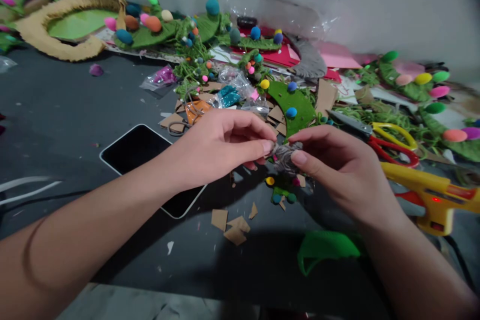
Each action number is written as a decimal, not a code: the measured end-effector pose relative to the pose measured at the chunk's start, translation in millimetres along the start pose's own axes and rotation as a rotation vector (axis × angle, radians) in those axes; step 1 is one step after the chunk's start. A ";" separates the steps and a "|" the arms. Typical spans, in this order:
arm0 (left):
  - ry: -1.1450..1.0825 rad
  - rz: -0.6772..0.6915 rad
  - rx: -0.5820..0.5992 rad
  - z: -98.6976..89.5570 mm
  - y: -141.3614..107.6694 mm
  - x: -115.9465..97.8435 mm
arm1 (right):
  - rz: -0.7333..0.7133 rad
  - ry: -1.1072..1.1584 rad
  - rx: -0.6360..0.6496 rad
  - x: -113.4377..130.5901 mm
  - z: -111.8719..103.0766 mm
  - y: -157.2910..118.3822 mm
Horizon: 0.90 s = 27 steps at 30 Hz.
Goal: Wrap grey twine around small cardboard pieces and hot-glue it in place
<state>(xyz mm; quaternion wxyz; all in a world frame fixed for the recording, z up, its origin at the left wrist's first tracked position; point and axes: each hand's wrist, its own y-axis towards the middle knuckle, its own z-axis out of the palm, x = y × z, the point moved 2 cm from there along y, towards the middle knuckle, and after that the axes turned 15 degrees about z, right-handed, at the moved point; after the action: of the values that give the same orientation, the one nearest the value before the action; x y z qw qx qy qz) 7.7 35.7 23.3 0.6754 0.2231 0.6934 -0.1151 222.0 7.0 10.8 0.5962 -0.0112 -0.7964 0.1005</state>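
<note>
Between my two hands is a small bundle of grey yarn, wound in loops, held a little above the dark table. My left hand pinches its left end between thumb and fingertips. On the other side, the thumb and index finger of my right hand grip the bundle. Just beyond my fingers lies a green crescent piece with blue pompoms on it. Below the bundle sits a small green scrap with tiny pompoms. My left forearm and hand cover part of a dark-screened phone or tablet.
Red-and-yellow-handled scissors and a yellow glue gun, its red light on, lie at the right. A green plastic object is near my right wrist. Cardboard scraps lie in front. Pompom-decorated green wreaths line the wall.
</note>
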 end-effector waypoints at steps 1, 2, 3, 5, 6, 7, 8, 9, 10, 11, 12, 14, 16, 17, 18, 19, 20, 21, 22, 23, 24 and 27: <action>-0.016 -0.007 -0.004 1.0 0.1 0.3 | -0.001 0.002 -0.002 0.0 0.0 0.3; -0.038 -0.019 -0.009 2.0 0.2 1.0 | -0.002 0.001 -0.004 -0.2 -0.1 0.7; -0.064 -0.029 -0.016 3.0 0.5 2.0 | -0.003 0.001 -0.007 -0.4 -0.2 1.3; -0.109 -0.044 -0.024 4.5 0.9 4.4 | 0.000 -0.001 -0.009 -1.3 -0.7 2.3; -0.124 -0.047 -0.025 5.0 1.1 5.5 | 0.004 -0.004 -0.010 -1.9 -1.0 2.8; -0.130 -0.051 -0.025 5.3 1.3 6.4 | 0.009 -0.006 -0.010 -2.5 -1.4 3.2; -0.135 -0.056 -0.026 5.3 1.3 7.0 | 0.012 -0.008 -0.011 -3.1 -1.8 3.5; -0.135 -0.063 -0.026 5.1 1.3 7.1 | 0.019 -0.010 -0.015 -3.8 -2.2 3.7; -0.124 -0.069 -0.026 4.8 1.1 6.9 | 0.026 -0.013 -0.019 -4.4 -2.6 3.9; -0.108 -0.073 -0.023 4.3 0.8 6.2 | 0.030 -0.014 -0.024 -4.9 -2.9 4.1; -0.082 -0.074 -0.035 3.5 0.4 5.1 | 0.035 -0.015 -0.028 -5.2 -3.1 4.3; -0.008 -0.052 -0.067 1.8 -0.7 1.7 | 0.042 -0.024 -0.040 -5.0 -3.2 4.5; 0.056 -0.034 -0.066 1.3 -1.6 -1.7 | 0.048 -0.035 -0.044 -3.8 -3.0 4.6; 0.078 -0.043 -0.053 1.5 -1.9 -2.7 | 0.051 -0.040 -0.043 -3.1 -2.8 4.8; 0.094 -0.064 -0.035 1.9 -2.0 -3.1 | 0.052 -0.041 -0.041 -2.5 -2.7 5.0; 0.104 -0.086 -0.015 2.3 -2.0 -3.2 | 0.051 -0.040 -0.040 -2.0 -2.7 5.3; 0.111 -0.107 0.005 2.7 -1.9 -2.8 | 0.049 -0.036 -0.042 -1.8 -2.9 5.6; 0.116 -0.124 0.023 2.9 -1.8 -2.2 | 0.045 -0.034 -0.047 -1.9 -3.2 6.0; 0.119 -0.138 0.037 2.9 -1.8 -1.5 | 0.038 -0.034 -0.051 -2.3 -3.6 6.4; 0.119 -0.150 0.046 2.7 -2.0 -0.5 | 0.034 -0.035 -0.056 -2.9 -3.9 6.8; 0.116 -0.155 0.047 2.3 -2.5 0.4 | 0.027 -0.037 -0.062 -3.5 -4.2 7.2; 0.100 -0.143 0.036 0.7 -4.7 3.0 | 0.011 -0.045 -0.072 -4.7 -4.1 7.9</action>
<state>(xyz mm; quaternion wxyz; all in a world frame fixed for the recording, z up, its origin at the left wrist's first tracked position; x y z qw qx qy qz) 6.1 31.8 19.6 0.6258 0.1906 0.7384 -0.1640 226.4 14.7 6.0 0.5767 -0.0346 -0.8127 0.0754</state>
